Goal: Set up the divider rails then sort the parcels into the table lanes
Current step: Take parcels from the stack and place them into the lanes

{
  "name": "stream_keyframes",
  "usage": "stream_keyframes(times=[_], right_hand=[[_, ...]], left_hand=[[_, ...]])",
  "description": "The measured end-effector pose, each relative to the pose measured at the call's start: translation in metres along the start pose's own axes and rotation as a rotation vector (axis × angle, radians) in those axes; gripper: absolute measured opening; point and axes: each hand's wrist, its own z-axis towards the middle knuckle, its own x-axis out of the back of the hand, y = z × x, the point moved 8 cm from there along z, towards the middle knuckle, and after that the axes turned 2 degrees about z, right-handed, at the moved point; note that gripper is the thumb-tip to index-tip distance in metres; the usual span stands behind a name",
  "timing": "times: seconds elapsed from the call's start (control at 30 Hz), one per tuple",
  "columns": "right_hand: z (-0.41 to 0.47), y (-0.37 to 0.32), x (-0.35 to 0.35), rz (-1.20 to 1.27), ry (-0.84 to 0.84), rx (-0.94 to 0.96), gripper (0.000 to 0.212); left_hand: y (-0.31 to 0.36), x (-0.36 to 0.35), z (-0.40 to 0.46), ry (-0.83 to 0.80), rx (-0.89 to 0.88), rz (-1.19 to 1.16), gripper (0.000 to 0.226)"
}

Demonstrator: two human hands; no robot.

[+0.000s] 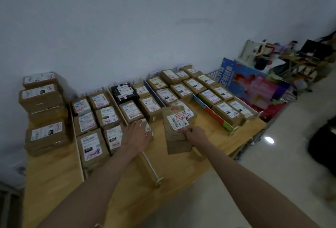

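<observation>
Right hand (195, 133) grips a brown parcel (177, 129) by its near edge, raised above the middle lane of the wooden surface (181, 169). Left hand (137, 133) lies flat, fingers spread, on a parcel beside the white divider rail (148, 164). Labelled parcels fill the lanes beyond.

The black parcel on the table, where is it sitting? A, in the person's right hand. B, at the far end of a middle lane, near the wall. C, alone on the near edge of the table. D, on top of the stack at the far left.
B: the black parcel lies at the wall end of a middle lane, with brown parcels nearer the camera in that lane; the right hand holds a brown parcel.
</observation>
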Motion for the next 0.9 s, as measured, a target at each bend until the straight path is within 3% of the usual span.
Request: stream_keyframes(times=[0.17, 0.33, 0.43, 0.7, 0.9], right_hand=[[0.004, 0.063, 0.053, 0.062, 0.016, -0.075, 0.042], [0.021, 0.104, 0.1, 0.082, 0.061, -0.093, 0.023], [0.039, 0.124, 0.121, 0.067, 0.077, -0.095, 0.024], [0.135, 0.155, 0.154, 0.039, 0.033, -0.107, 0.035], [0.228, 0.146, 0.154, -0.07, -0.048, -0.056, 0.035]], left_hand=[[0.077, -0.012, 0.0, 0.006, -0.05, 0.027, 0.056], [0.133, -0.014, 0.023, 0.028, -0.077, 0.009, 0.053], [0.158, -0.02, 0.047, 0.034, -0.083, -0.034, 0.05], [0.21, -0.056, 0.143, 0.028, -0.087, -0.015, 0.054], [0.211, -0.085, 0.221, 0.015, 0.0, -0.057, 0.055]])
